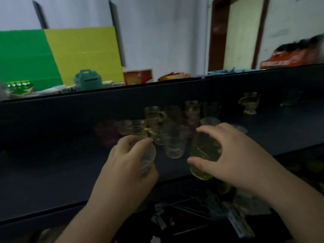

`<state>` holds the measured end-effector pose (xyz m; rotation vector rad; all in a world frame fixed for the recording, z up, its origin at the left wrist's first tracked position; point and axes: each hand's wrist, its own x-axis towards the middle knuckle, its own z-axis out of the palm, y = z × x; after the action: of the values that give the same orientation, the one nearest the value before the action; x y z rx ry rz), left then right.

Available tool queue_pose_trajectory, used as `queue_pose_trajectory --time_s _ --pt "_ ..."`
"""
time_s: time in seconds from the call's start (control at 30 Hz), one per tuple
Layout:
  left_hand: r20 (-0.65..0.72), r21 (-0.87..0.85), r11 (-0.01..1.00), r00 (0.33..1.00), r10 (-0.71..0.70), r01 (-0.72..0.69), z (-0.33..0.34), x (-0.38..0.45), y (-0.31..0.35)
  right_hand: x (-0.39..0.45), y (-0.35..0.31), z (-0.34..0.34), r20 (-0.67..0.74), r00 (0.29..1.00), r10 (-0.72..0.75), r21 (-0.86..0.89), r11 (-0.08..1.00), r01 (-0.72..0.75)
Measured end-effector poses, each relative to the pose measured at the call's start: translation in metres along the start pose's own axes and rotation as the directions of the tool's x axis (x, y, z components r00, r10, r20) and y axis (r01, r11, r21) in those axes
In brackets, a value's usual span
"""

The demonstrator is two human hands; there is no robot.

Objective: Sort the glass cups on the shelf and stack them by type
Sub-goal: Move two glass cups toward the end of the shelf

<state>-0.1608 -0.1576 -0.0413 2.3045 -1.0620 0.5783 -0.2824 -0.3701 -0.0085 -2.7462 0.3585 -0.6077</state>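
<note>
Left hand (126,163), fingers curled round a small clear tapered glass cup (148,159); right hand (233,155), grip closed over a yellow-tinted ribbed glass tumbler (204,155). Both cups are near the front edge of the dark shelf (52,172). Between them stands a clear glass tumbler (174,142). Behind, clustered handled glass cups (155,116) are blurred and dim; their types are unclear.

Clear glossy glass cup (173,146), yellow-tinted glass cup (205,155), matt dark shelf (52,172), matt yellow board (84,55)
</note>
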Motion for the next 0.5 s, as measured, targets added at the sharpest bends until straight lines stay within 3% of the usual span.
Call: queue_pose_trajectory --time_s 0.13,0.5 --pt "0.051 -0.062 0.989 0.989 0.138 -0.135 0.039 0.018 0.064 -0.029 0.070 -0.028 -0.055 0.989 0.137 -0.032 0.990 -0.139" --pt "0.110 -0.292 0.895 0.917 0.383 -0.338 0.160 0.088 0.203 -0.073 0.204 -0.079 -0.218 0.895 0.389 -0.088 0.906 -0.415"
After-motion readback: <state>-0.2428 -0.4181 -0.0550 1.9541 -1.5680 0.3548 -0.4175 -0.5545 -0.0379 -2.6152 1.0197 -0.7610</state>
